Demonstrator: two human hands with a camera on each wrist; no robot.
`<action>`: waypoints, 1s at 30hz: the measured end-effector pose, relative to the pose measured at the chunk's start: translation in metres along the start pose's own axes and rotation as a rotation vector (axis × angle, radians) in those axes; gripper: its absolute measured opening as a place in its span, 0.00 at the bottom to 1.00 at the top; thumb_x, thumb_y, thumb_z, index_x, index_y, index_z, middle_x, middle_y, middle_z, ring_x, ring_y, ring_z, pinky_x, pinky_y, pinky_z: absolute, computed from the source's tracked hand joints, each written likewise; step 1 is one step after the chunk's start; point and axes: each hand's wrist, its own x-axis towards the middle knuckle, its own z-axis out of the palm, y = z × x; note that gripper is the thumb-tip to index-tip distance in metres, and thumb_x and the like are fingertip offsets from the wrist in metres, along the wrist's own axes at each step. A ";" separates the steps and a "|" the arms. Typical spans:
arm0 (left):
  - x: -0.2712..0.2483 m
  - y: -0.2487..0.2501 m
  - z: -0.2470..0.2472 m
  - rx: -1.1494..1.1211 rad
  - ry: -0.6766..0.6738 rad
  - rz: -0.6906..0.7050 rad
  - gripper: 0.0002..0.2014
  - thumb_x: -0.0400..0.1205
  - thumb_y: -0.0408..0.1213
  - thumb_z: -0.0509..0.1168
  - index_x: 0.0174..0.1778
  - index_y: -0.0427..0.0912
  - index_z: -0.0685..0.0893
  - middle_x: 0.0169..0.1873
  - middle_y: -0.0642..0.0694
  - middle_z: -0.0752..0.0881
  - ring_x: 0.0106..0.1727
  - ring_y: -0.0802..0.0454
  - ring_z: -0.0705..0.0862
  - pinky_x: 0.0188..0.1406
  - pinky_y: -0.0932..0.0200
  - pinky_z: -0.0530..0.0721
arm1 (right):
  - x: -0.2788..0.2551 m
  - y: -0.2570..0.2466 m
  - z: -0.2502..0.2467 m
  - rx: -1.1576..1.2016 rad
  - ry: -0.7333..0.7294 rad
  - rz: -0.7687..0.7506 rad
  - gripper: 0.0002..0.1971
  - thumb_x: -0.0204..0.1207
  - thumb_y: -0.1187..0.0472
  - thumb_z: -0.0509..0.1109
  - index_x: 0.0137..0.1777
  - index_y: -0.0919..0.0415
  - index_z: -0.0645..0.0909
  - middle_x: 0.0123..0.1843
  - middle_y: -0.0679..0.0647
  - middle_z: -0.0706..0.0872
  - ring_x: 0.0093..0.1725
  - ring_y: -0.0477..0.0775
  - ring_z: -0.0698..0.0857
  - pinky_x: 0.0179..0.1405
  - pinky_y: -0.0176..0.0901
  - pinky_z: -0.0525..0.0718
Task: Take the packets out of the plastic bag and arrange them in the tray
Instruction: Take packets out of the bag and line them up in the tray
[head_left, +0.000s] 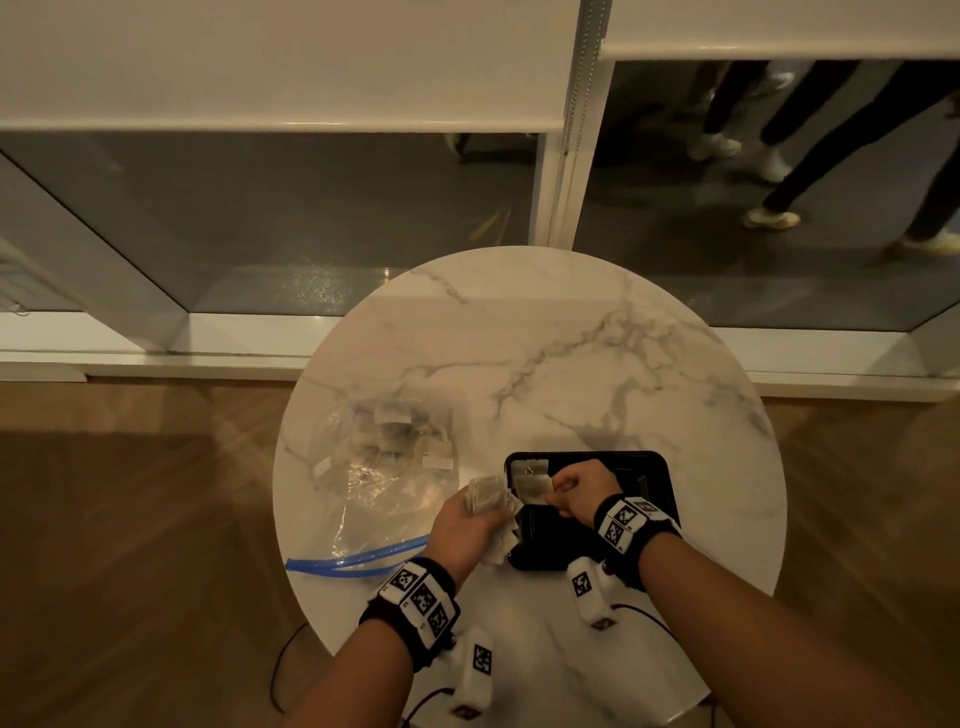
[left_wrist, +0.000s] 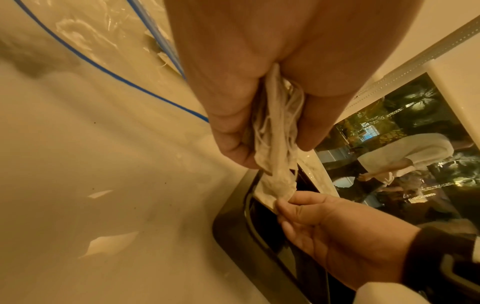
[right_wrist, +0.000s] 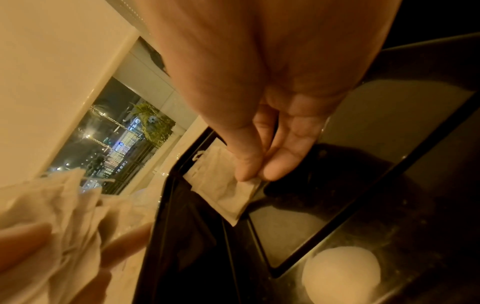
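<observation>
Table: round white marble-patterned top on a wood floor, beside a low window.
Bag: clear plastic zip bag with a blue seal strip lies flat on the table's left half, mouth toward the person; several pale packets show through its far end.
Tray: glossy black rectangular tray with rounded corners sits right of the bag, near the table's front edge.
Left hand: left hand hovers just left of the tray, fingers curled round a bunch of pale paper packets with strings and tags hanging down.
Right hand: right hand is over the tray, thumb and fingertips pinching the corner of 1 flat pale packet.
Single packet: lies in the tray's far left corner, its other end close to the bunch.
Wrists: black bands with white marker blocks on both.
</observation>
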 end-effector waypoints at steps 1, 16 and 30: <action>0.000 0.001 0.000 0.012 -0.002 -0.001 0.09 0.76 0.35 0.75 0.52 0.43 0.90 0.46 0.40 0.93 0.50 0.41 0.91 0.53 0.44 0.89 | 0.001 -0.001 0.001 -0.005 0.006 0.007 0.07 0.68 0.66 0.82 0.35 0.55 0.88 0.34 0.53 0.90 0.34 0.49 0.89 0.35 0.38 0.89; 0.006 -0.001 0.004 -0.004 0.027 0.015 0.07 0.80 0.28 0.73 0.49 0.44 0.90 0.45 0.42 0.93 0.49 0.46 0.91 0.50 0.53 0.89 | 0.012 0.001 0.012 0.183 0.086 0.080 0.07 0.65 0.71 0.82 0.34 0.60 0.88 0.44 0.64 0.90 0.40 0.61 0.91 0.37 0.47 0.92; -0.002 0.006 0.005 -0.138 0.025 0.051 0.05 0.81 0.27 0.72 0.51 0.37 0.88 0.37 0.42 0.90 0.36 0.51 0.88 0.33 0.59 0.86 | -0.005 -0.007 -0.001 0.184 0.140 0.099 0.05 0.67 0.64 0.82 0.36 0.57 0.88 0.35 0.56 0.91 0.33 0.53 0.91 0.40 0.44 0.92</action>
